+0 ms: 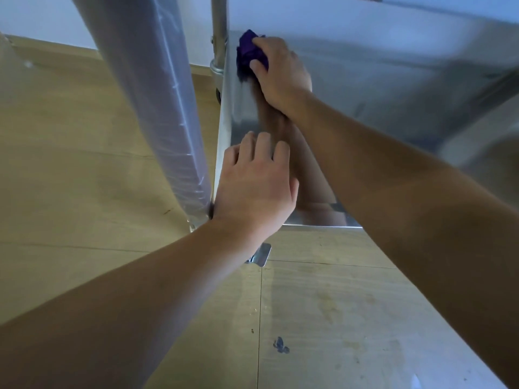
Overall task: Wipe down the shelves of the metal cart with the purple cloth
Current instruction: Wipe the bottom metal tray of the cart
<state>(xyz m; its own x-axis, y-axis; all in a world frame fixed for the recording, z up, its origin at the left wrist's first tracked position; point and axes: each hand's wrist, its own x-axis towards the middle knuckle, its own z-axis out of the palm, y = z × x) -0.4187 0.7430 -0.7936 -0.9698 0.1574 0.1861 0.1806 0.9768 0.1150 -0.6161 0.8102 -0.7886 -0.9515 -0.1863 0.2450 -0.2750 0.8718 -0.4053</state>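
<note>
The metal cart's low shelf point(365, 88) is a shiny steel sheet that reflects my arm. At its far left corner lies the crumpled purple cloth point(248, 53), beside the upright steel post point(219, 32). My right hand point(280, 71) grips the cloth and presses it onto the shelf, with its fingers curled over the cloth's right side. My left hand point(255, 183) rests on the shelf's near left corner with relaxed fingers laid over the edge and nothing in it.
A plastic-wrapped post point(157, 102) slants down on the left, close to my left hand. Wooden floor boards point(84, 178) surround the cart, with stains and a blue mark point(280, 345) near me. A caster bracket point(261, 255) shows under the shelf corner.
</note>
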